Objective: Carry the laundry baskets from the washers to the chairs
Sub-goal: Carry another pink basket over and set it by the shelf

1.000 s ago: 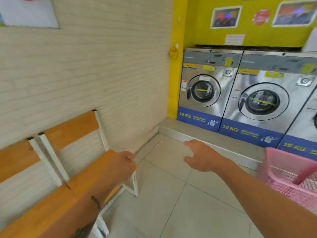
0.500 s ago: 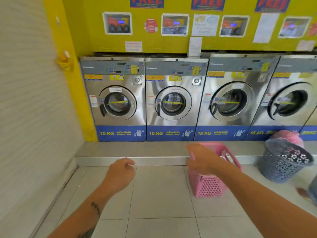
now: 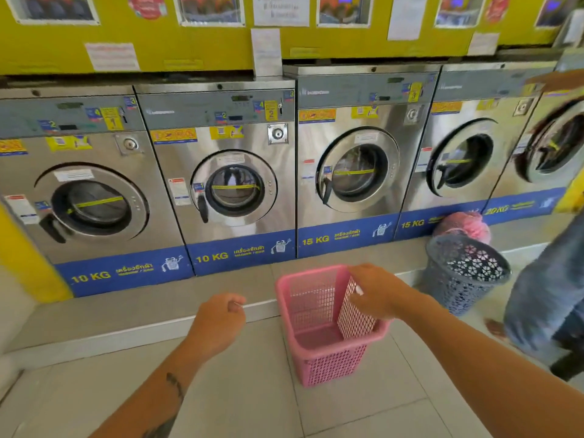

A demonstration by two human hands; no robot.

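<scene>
A pink mesh laundry basket (image 3: 319, 314) stands empty on the tiled floor in front of a row of steel washers (image 3: 234, 184). My right hand (image 3: 376, 292) hovers over the basket's right rim with fingers apart and nothing in it. My left hand (image 3: 218, 320) hangs to the basket's left, loosely curled and empty. Further right a grey-blue round basket (image 3: 464, 273) leans tilted against the raised step, and a pink bundle (image 3: 461, 224) sits behind it. The chairs are out of view.
A raised grey step (image 3: 126, 311) runs along the foot of the washers. At the right edge stands another person's leg in jeans (image 3: 543, 295), with a foot on the floor close to the grey-blue basket. A yellow pillar (image 3: 22, 257) is at the far left.
My view has swung right, from the wooden chairs by the brick wall to the washers. The pink basket has come to the centre, and my right hand has reached over its rim.
</scene>
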